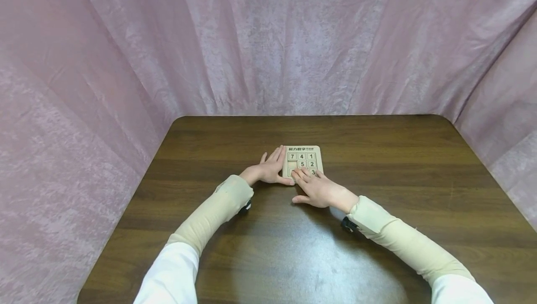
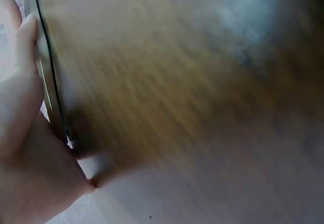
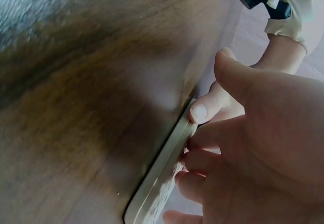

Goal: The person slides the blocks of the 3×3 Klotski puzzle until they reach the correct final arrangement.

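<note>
A pale wooden sliding number puzzle (image 1: 303, 149) lies flat on the table in the head view. Its top row reads 7, 4, 1; the middle row has a gap at left, then 5 and 2. In the bottom row a 3 shows at right, while fingers hide most of the rest. My left hand (image 1: 271, 168) rests along the puzzle's left edge with fairly straight fingers, its thumb at the near left corner. From the near side, my right hand (image 1: 319, 190) reaches over, fingertips touching the bottom-row tiles. The puzzle's side edge (image 3: 161, 171) shows in the right wrist view.
The dark brown wooden table (image 1: 209, 141) has rounded far corners. Behind and beside it hang pink velvet curtains (image 1: 268, 43). Both forearms wear pale sleeves, with a black device (image 1: 349, 224) under the right wrist and another (image 1: 245, 207) under the left.
</note>
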`<state>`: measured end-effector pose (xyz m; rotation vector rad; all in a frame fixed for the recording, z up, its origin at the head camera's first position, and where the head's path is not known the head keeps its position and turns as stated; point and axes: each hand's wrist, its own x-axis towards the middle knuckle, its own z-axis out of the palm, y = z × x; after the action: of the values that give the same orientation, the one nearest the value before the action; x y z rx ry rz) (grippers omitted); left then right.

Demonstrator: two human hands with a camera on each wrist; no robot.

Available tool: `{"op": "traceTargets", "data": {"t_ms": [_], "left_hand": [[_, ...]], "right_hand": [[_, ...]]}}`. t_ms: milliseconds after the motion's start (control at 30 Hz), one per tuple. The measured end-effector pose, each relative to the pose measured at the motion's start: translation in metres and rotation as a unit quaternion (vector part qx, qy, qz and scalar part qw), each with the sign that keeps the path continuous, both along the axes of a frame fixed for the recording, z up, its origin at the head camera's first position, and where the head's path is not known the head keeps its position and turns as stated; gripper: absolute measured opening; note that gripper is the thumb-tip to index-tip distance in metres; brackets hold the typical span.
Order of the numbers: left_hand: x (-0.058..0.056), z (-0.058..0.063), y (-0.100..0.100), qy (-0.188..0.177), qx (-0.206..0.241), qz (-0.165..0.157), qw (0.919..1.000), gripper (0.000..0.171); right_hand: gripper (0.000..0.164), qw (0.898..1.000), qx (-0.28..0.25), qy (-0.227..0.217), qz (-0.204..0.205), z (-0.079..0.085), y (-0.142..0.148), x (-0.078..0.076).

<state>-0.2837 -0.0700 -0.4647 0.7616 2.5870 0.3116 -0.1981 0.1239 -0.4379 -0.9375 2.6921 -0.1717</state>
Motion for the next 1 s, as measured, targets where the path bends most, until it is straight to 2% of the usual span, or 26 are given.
{"op": "traceTargets", "data": {"t_ms": [200, 500, 1000], "left_hand": [[0.000, -0.001, 0.000, 0.006, -0.007, -0.004, 1.0000, 0.118], [0.000, 0.001, 0.001, 0.003, -0.006, -0.003, 1.0000, 0.117], [-0.001, 0.000, 0.000, 0.000, -0.010, -0.003, 0.9999, 0.117]], "right_hand": [[0.079, 1.000, 0.004, 0.002, 0.004, 0.000, 0.000, -0.001], [0.079, 0.999, 0.010, -0.033, -0.006, 0.008, 0.001, -0.006], [0.079, 1.000, 0.001, -0.017, -0.025, -0.002, 0.002, -0.029]]}}
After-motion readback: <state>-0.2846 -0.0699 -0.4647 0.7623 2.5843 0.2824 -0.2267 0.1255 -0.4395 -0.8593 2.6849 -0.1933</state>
